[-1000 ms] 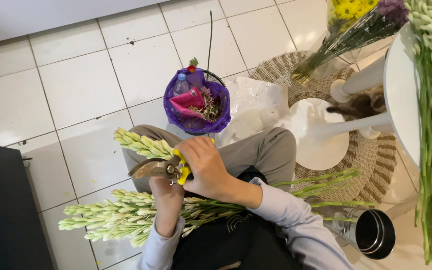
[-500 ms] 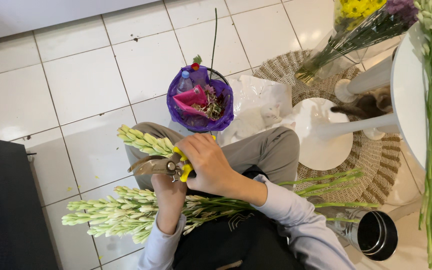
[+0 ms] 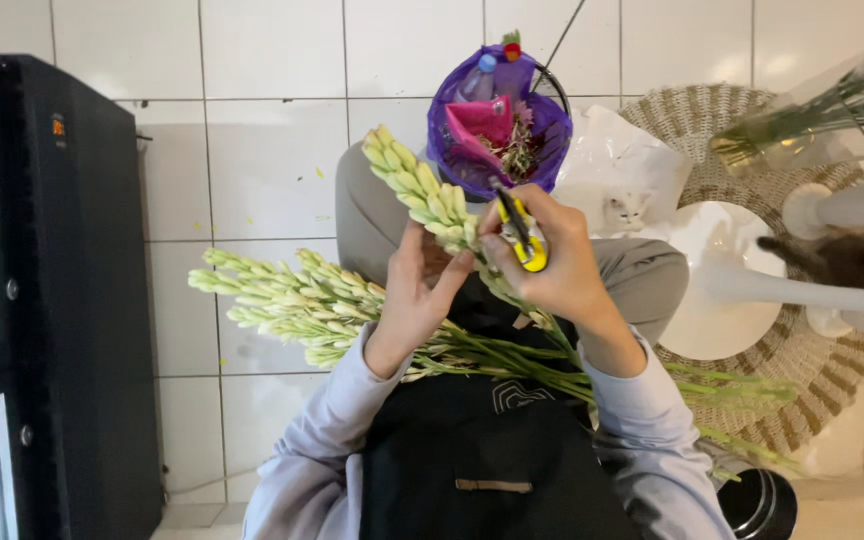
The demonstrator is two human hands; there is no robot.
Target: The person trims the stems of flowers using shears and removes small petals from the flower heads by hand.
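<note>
1. The right hand (image 3: 552, 265) is closed around yellow-handled shears (image 3: 518, 232) and also pinches the stem (image 3: 422, 195) just below its bud spike.
2. The left hand (image 3: 417, 290) is half open, fingers resting against the stem from below; whether it clamps the stem cannot be told.
3. The stem stands tilted above the lap, tip pointing up-left toward the bin (image 3: 497, 125).
4. A bundle (image 3: 292, 305) of like stems lies across the lap, heads hanging over the tiles (image 3: 262, 120) to the left.
5. Open room: bare tiles lie between the bundle and the black cabinet (image 3: 62, 300). The right side is crowded by the white table base (image 3: 722, 285) and woven mat (image 3: 832, 390).
6. Materials: buds are pale green, waxy and scaled; the bin liner is purple plastic; the tiles are glossy white; the sleeves are soft grey cloth.
7. Hidden: the shear blades are covered by the fingers. The bundle's cut ends run under the right forearm. A dark can (image 3: 757, 505) is cut off at the bottom edge.
</note>
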